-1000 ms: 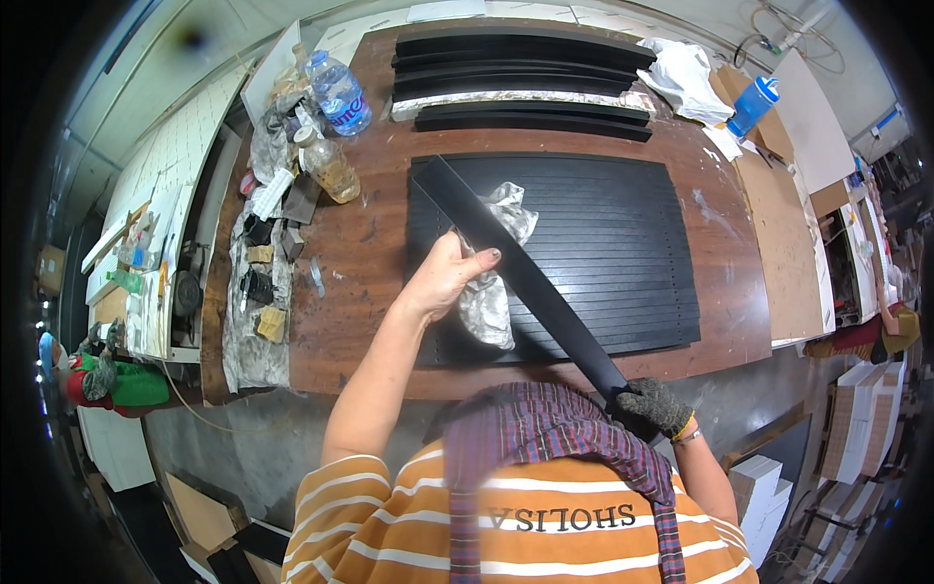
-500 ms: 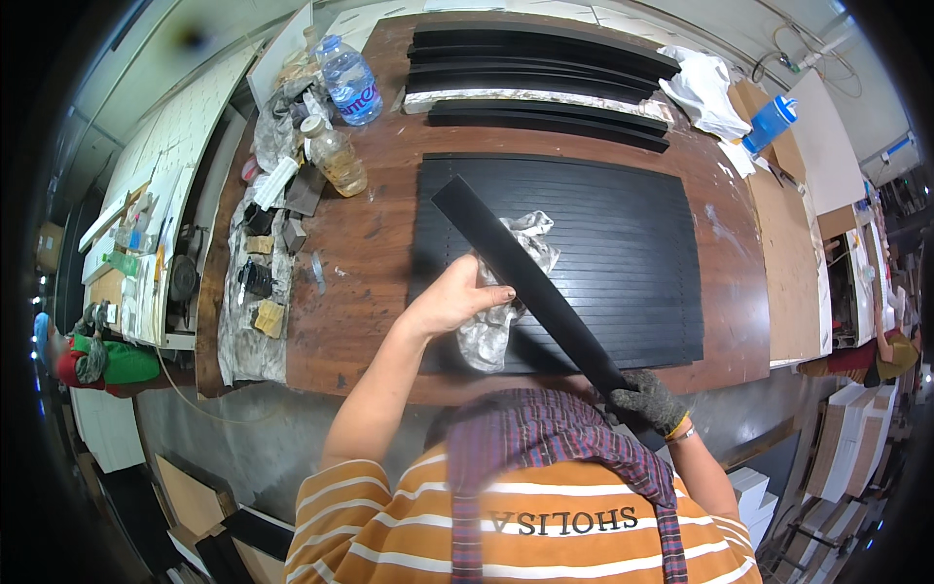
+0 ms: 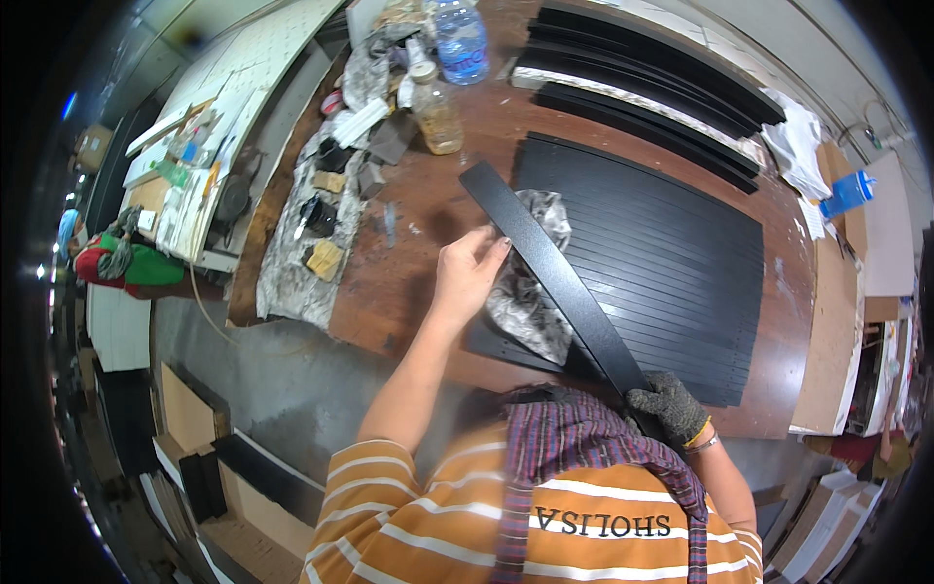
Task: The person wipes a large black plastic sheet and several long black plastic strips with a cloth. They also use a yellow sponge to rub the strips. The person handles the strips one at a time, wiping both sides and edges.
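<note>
A long black slat (image 3: 569, 287) is held slantwise over the table, its far end up to the left. My right hand (image 3: 671, 407), in a dark grey glove, grips the near end. Bare, my left hand (image 3: 465, 273) is closed at the slat's left edge, with the thumb on that edge and other fingers partly hidden. It pinches a grey-stained white rag (image 3: 528, 313), which lies behind the slat and shows on both sides. Underneath is a row of black slats (image 3: 662, 258) laid side by side on the brown table (image 3: 389, 282).
Stacked black strips (image 3: 642, 73) lie at the table's far side, near a white cloth (image 3: 793, 146) and a blue bottle (image 3: 846, 195). At left are a clear water bottle (image 3: 460, 44), a bottle of yellowish liquid (image 3: 435, 112) and sponge blocks (image 3: 324, 260) on a stained cloth (image 3: 292, 282).
The view has turned, so the table appears tilted and shifted right. The slat's broad face now catches more light. Both hands keep their holds, the left nearer the slat's far end.
</note>
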### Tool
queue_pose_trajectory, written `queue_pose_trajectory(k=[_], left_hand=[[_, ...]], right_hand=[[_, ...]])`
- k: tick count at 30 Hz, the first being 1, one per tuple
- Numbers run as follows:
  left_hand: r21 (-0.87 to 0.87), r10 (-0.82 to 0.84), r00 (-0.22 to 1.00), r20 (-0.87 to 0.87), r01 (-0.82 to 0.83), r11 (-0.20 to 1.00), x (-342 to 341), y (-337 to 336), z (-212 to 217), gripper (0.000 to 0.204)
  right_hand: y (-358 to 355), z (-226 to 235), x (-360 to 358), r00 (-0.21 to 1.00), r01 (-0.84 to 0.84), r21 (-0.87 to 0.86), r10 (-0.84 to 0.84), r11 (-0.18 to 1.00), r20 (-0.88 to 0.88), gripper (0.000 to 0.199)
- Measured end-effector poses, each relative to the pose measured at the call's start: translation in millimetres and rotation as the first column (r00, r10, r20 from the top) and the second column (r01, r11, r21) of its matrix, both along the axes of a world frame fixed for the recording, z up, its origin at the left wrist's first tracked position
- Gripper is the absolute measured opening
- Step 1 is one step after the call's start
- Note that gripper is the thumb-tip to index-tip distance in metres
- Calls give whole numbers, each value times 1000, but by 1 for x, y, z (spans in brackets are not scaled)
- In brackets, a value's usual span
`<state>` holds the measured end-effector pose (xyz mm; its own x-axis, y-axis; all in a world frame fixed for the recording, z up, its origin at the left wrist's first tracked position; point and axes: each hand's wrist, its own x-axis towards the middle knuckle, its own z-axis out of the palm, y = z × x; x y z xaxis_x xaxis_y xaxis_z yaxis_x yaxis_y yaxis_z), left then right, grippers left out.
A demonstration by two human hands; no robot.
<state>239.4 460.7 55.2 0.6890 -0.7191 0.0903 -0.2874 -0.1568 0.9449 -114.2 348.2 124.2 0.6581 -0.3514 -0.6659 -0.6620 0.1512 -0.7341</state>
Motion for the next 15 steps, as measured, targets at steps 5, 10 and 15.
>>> queue_pose_trajectory(k=[5,10,15], left_hand=[[144,361,895,263,-406,902,79,39,-30,20],[460,162,730,663,-569,682,142,48,-61,26],[590,50,768,639,-530,609,153,36,-60,28]], right_hand=[[-4,7,42,995,-97,-12,97,995,-7,35],[0,12,86,995,-94,266,95,959,7,34],[12,8,116,997,-74,228,68,971,33,30]])
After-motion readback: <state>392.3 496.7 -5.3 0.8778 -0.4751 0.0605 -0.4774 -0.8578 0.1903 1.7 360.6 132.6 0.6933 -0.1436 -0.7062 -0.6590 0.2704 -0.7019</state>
